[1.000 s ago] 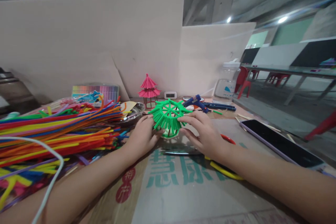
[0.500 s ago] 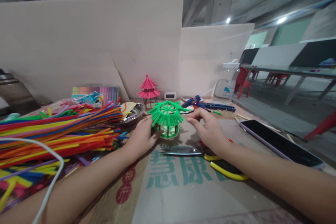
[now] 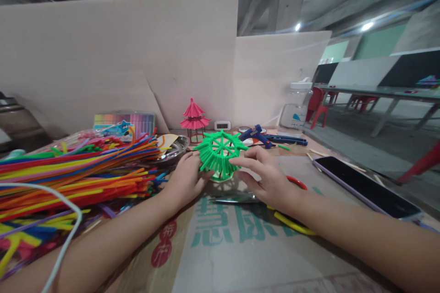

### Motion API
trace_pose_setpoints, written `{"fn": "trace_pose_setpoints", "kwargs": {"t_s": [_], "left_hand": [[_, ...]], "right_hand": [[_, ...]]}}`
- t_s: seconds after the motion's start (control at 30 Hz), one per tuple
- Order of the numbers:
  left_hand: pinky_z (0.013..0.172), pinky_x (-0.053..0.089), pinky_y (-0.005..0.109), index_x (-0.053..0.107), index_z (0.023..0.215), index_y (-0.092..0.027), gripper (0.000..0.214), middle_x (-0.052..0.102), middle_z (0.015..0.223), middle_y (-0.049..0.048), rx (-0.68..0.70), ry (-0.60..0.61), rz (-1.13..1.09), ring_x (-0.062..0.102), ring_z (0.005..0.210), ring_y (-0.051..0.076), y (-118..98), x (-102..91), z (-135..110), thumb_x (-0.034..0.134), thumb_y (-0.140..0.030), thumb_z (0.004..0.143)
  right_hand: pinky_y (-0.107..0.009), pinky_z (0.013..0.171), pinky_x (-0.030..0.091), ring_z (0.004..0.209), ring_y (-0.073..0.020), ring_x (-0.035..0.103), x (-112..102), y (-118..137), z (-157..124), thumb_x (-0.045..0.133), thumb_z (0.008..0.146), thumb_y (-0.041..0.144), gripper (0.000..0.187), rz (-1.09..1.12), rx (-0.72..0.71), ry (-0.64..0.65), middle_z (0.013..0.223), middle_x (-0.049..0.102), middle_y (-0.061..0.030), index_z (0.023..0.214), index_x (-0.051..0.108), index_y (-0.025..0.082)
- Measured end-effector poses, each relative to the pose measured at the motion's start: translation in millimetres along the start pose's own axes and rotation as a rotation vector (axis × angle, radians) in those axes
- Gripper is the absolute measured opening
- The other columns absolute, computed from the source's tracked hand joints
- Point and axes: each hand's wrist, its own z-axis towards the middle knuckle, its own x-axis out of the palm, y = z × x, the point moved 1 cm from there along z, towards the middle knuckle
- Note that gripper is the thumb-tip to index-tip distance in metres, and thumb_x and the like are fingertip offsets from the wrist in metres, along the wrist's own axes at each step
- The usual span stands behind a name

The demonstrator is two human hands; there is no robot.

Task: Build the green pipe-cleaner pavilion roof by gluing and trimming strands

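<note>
Grasping the green model house [image 3: 222, 160] at its left side, the left hand [image 3: 185, 176] has its thumb low near the base. Fingers of the right hand [image 3: 266, 176] touch the front right of the roof; whether they pinch or only press, I cannot tell. It sits mid-table between both hands, nearer than the pink model house [image 3: 194, 119], its roof tipped toward the person. It should be very light, its fuzzy strips soft and not slippery, the thin posts stiffer but easily broken off. Base or posts low down look the safer hold; the roof strips could bend under pressure.

Large green Chinese characters, the first apparently 慧, mark the board [image 3: 220, 261] beneath, with red circles bearing characters too blurred to read surely. Lettering on the water bottle [image 3: 292, 116] and digits on the clock [image 3: 222, 126] are likewise too small
</note>
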Motion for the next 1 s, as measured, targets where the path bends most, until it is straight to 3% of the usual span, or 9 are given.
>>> {"fn": "trace_pose_setpoints", "kwargs": {"t_s": [0.33,0.5,0.83,1.0], "left_hand": [[0.107,0.042,0.050,0.062,0.098,-0.017,0.019,0.068,0.104,0.0125,0.007,-0.015,0.027,0.059,0.111,0.030,2,0.5,-2,0.051,-0.031,0.092],[0.109,0.041,0.052,0.060,0.096,-0.018,0.017,0.065,0.106,0.0120,0.037,-0.004,0.078,0.057,0.110,0.029,1,-0.4,-3,0.051,-0.017,0.081],[0.108,0.040,0.055,0.061,0.092,-0.018,0.017,0.064,0.100,0.0117,0.048,-0.001,0.115,0.056,0.106,0.028,-1,-2.9,-4,0.053,-0.015,0.078],[0.109,0.040,0.055,0.062,0.093,-0.017,0.018,0.065,0.100,0.0125,0.056,0.001,0.117,0.057,0.106,0.029,1,-2.4,-6,0.052,-0.014,0.078]], "right_hand": [[-0.038,0.079,0.050,0.090,-0.0206,0.054,-1,2,0,0.056,0.094,0.018,0.029,0.011,0.044,0.000,0.097,0.055,-0.0056,0.122,0.060,0.025],[-0.040,0.082,0.050,0.093,-0.0212,0.054,-4,3,-1,0.054,0.096,0.020,0.030,0.016,0.066,-0.001,0.098,0.054,-0.0064,0.125,0.057,0.024],[-0.039,0.076,0.047,0.085,-0.0213,0.051,-7,12,-2,0.051,0.093,0.012,0.032,-0.116,-0.072,0.034,0.090,0.055,-0.0069,0.123,0.062,0.019],[-0.038,0.075,0.046,0.084,-0.0208,0.052,-8,13,-1,0.050,0.093,0.012,0.031,-0.129,-0.078,0.026,0.089,0.056,-0.0060,0.120,0.063,0.021]]}}
